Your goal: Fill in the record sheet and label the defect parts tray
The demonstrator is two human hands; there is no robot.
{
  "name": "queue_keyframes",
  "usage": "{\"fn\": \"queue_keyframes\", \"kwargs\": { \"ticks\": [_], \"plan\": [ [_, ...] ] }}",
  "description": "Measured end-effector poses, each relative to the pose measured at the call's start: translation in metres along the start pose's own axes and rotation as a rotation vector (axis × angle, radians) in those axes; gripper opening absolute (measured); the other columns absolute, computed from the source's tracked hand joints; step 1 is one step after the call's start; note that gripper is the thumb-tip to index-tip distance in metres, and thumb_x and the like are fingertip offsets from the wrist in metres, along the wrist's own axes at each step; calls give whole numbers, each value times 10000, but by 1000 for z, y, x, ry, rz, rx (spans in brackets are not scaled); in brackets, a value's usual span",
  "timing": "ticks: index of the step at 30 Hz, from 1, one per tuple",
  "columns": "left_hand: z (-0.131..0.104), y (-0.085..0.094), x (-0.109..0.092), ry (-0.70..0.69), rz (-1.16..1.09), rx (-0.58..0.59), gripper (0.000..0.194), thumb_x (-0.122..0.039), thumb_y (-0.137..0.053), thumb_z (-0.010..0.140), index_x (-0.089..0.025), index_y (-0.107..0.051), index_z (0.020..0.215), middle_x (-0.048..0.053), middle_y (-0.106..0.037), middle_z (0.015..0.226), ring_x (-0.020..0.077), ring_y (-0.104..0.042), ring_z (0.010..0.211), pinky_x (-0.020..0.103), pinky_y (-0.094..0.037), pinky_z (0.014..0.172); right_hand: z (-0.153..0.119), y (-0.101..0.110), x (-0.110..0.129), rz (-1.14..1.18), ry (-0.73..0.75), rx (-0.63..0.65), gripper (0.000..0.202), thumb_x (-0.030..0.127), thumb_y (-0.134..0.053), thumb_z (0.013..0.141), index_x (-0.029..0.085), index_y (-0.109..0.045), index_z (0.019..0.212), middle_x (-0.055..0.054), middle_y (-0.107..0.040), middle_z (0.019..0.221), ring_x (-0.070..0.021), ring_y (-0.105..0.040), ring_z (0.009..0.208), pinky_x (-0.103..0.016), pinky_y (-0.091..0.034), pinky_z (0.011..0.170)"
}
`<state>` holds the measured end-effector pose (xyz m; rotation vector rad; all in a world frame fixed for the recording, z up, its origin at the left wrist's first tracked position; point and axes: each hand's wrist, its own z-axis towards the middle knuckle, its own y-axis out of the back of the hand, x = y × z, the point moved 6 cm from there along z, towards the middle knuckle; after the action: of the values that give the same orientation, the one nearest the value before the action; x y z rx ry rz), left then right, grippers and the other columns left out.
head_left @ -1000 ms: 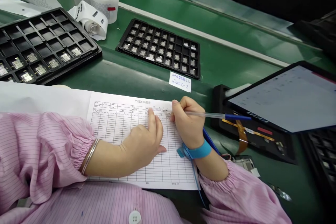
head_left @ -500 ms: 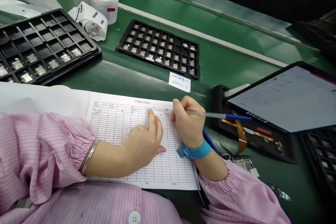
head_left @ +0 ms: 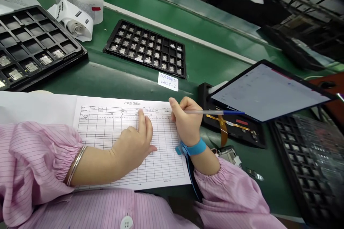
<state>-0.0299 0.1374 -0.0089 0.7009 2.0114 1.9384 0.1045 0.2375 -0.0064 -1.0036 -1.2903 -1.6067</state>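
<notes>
A printed form with a ruled grid [head_left: 166, 157] lies on the bench in front of me, with handwriting in its header rows. My left hand [head_left: 133, 146] rests on the form, index and middle fingers stretched toward the header and thumb held apart; it holds nothing. Near the form's upper right corner, my right hand [head_left: 188, 125] grips a clear pen with a blue end [head_left: 215, 112]. The pen lies almost level, its blue end pointing right; its writing tip is hidden by the fingers. A blue wrist strap [head_left: 197, 147] circles my right wrist.
Behind the form are a black tray of small metal parts [head_left: 145, 48] and a handwritten label [head_left: 168, 81]. A larger black tray [head_left: 32, 48] and label rolls [head_left: 87, 1] stand left. To the right are a tilted tablet screen [head_left: 268, 89] and another parts tray [head_left: 295, 161].
The view has swung right, so the bench items sit further left and more of the right-hand tray shows. My right hand has shifted slightly right along the header with the pen.
</notes>
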Motion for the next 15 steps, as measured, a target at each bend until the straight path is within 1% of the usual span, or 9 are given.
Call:
{"fn": "queue_keyframes", "kwargs": {
  "ticks": [2,4,9,15],
  "plan": [
    [0,0,0,0,9,-8,733,-537,-329,942,51,-370,1376,392,-272,1385,103,-488,430,243,-306,353,-1,1,0,-15,-8,-31,436,253,-626,817,219,-302,527,78,-380,370,-81,-374,342,-240,-306,411],
    [0,1,0,2,15,-18,729,-535,-328,943,53,-378,1370,391,-276,1383,104,-490,432,242,-311,358,-1,0,-1,-16,-15,-27,416,219,-588,825,220,-301,524,75,-387,378,-85,-384,349,-242,-311,416],
    [0,2,1,-7,8,-8,731,-529,-343,940,64,-379,1366,392,-280,1376,97,-469,411,241,-280,344,-1,-2,0,-60,-3,18,402,220,-570,829,219,-309,523,72,-393,386,-87,-401,367,-243,-336,441],
    [0,0,1,-12,-11,9,719,-520,-332,948,53,-360,1382,397,-275,1380,96,-474,422,245,-283,352,-1,-1,0,-66,8,3,396,207,-557,830,218,-306,523,69,-397,402,-87,-398,384,-243,-338,443]
  ]
}}
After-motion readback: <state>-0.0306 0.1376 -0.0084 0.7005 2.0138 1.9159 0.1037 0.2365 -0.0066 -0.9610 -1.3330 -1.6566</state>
